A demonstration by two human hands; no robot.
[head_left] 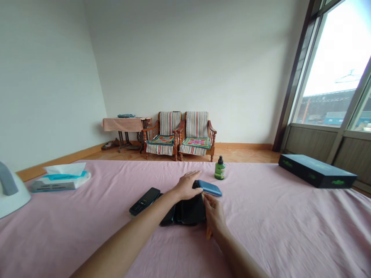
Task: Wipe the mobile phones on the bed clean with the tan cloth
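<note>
A black folding case (189, 211) lies opened out on the pink cloth, between my forearms. My left hand (188, 186) rests over its upper part, fingers stretched out and thumb apart. At the case's right edge, my right hand (213, 210) has its thumb and fingers pinched on that edge. A small orange-brown piece (209, 233) shows below the right hand. Just beyond the hands lies a blue, phone-like object (210, 188). Left of the case is a black keypad phone (145, 201), partly beside my left forearm.
A green bottle (220, 168) with a black cap stands behind the blue object. A black box (317, 171) sits at the right, a tissue pack (61, 177) at the left, and a white appliance (11, 191) at the left edge. Two chairs stand beyond the pink cloth (266, 224).
</note>
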